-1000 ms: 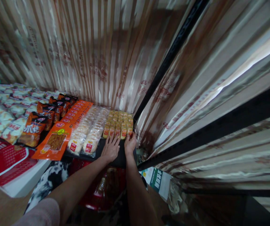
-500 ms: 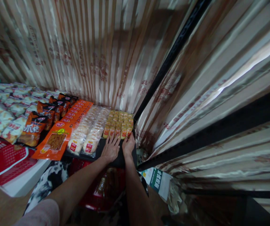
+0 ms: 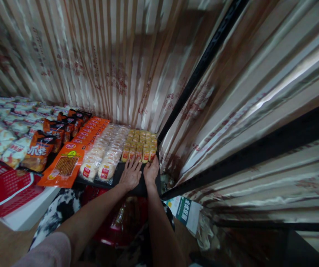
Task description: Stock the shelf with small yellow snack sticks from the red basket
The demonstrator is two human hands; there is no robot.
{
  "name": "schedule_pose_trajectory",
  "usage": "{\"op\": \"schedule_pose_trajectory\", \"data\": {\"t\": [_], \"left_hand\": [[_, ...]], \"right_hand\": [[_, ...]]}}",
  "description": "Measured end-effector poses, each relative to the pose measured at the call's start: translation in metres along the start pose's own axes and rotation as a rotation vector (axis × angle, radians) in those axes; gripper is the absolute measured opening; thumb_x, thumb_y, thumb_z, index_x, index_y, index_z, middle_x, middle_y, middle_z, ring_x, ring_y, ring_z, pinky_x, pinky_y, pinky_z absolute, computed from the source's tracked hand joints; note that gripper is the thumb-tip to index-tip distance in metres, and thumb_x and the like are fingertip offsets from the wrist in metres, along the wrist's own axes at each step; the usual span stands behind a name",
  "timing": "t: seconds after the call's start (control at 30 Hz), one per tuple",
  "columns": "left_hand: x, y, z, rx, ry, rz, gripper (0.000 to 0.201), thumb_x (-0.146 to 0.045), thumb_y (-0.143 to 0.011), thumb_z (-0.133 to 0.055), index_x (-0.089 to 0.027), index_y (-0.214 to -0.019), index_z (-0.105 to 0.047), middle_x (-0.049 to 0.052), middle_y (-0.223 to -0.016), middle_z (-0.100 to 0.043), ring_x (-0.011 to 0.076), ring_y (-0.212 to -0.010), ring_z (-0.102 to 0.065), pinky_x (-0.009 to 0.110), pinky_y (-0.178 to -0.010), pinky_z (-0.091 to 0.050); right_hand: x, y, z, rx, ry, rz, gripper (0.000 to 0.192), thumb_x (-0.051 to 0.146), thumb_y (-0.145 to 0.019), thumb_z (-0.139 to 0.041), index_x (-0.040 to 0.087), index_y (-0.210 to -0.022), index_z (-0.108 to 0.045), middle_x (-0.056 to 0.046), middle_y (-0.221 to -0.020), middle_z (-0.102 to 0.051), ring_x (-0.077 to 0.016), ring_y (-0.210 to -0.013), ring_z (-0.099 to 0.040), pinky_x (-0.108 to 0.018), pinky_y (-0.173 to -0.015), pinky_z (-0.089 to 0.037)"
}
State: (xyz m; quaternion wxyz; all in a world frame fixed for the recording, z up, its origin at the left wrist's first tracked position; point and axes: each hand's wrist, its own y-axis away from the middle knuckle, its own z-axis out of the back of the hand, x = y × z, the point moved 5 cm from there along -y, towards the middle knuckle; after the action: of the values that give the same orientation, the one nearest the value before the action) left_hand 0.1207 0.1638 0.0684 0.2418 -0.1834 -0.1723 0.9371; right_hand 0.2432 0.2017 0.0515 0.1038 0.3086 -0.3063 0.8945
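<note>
Small yellow snack packs (image 3: 140, 142) with red labels stand in tight rows at the right end of the black shelf (image 3: 139, 189). My left hand (image 3: 130, 174) lies against the front of these rows, its fingers stretched out and spread. At the front right corner of the block is my right hand (image 3: 150, 173), fingertips touching the end packs; its fingers are partly hidden and I cannot make out a grip. Just left of the yellow packs are two rows of round white cakes (image 3: 106, 170) in clear wrap, also with red labels.
Orange snack bags (image 3: 65, 165), brown-and-black bags (image 3: 38, 152) and white bags (image 3: 16, 152) line the shelf leftward. Below are a red basket (image 3: 6, 189), a white box (image 3: 31, 207) and another red basket (image 3: 113, 243). A black post (image 3: 200, 78) and striped curtain (image 3: 92, 55) bound the shelf.
Both hands stay at the front of the yellow packs with almost no motion. The whole view has shifted very slightly.
</note>
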Motion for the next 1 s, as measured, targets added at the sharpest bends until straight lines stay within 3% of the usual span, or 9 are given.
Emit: {"op": "schedule_pose_trajectory", "data": {"t": [0.3, 0.5, 0.63, 0.8, 1.0], "left_hand": [[-0.001, 0.001, 0.004, -0.02, 0.008, 0.013, 0.041, -0.026, -0.086, -0.038, -0.013, -0.123, -0.049, 0.01, -0.144, -0.032, 0.0267, -0.137, -0.014, 0.049, -0.109, -0.017], [-0.001, 0.0, 0.01, -0.02, 0.064, -0.015, 0.037, -0.02, -0.085, -0.04, -0.01, -0.12, -0.051, 0.013, -0.144, -0.031, 0.0249, -0.137, -0.015, 0.048, -0.109, -0.019], [-0.005, 0.007, 0.016, 0.022, 0.202, -0.112, 0.031, -0.016, -0.082, -0.045, -0.012, -0.11, -0.056, 0.013, -0.141, -0.036, 0.0229, -0.135, -0.02, 0.045, -0.106, -0.028], [-0.009, 0.031, 0.015, 0.068, 0.332, -0.139, 0.021, -0.01, -0.077, -0.048, -0.012, -0.092, -0.062, 0.014, -0.128, -0.051, 0.0221, -0.128, -0.034, 0.041, -0.102, -0.038], [-0.001, 0.082, 0.015, -0.044, 0.362, -0.035, 0.022, -0.012, -0.081, -0.046, -0.012, -0.096, -0.062, 0.013, -0.116, -0.058, 0.0219, -0.123, -0.041, 0.042, -0.1, -0.041]], "right_hand": [[0.007, 0.016, 0.011, -0.039, 0.0, -0.06, 0.052, 0.017, -0.076, -0.037, 0.004, -0.126, -0.044, -0.022, -0.131, -0.041, -0.0278, -0.123, -0.035, -0.045, -0.098, -0.031], [0.027, 0.05, 0.029, -0.05, -0.091, -0.07, 0.045, 0.018, -0.078, -0.034, 0.008, -0.119, -0.05, -0.018, -0.128, -0.046, -0.0237, -0.119, -0.04, -0.041, -0.096, -0.036], [0.043, 0.08, 0.045, -0.066, -0.198, -0.041, 0.041, 0.017, -0.079, -0.034, 0.011, -0.115, -0.052, -0.014, -0.119, -0.053, -0.0206, -0.114, -0.046, -0.04, -0.096, -0.037], [0.047, 0.115, 0.05, -0.026, -0.313, -0.049, 0.035, 0.018, -0.081, -0.034, 0.013, -0.108, -0.056, -0.013, -0.109, -0.058, -0.0186, -0.105, -0.052, -0.036, -0.092, -0.042], [0.06, 0.149, 0.054, 0.076, -0.308, -0.049, 0.033, 0.017, -0.082, -0.033, 0.014, -0.102, -0.059, -0.011, -0.105, -0.059, -0.018, -0.102, -0.053, -0.035, -0.091, -0.042]]}}
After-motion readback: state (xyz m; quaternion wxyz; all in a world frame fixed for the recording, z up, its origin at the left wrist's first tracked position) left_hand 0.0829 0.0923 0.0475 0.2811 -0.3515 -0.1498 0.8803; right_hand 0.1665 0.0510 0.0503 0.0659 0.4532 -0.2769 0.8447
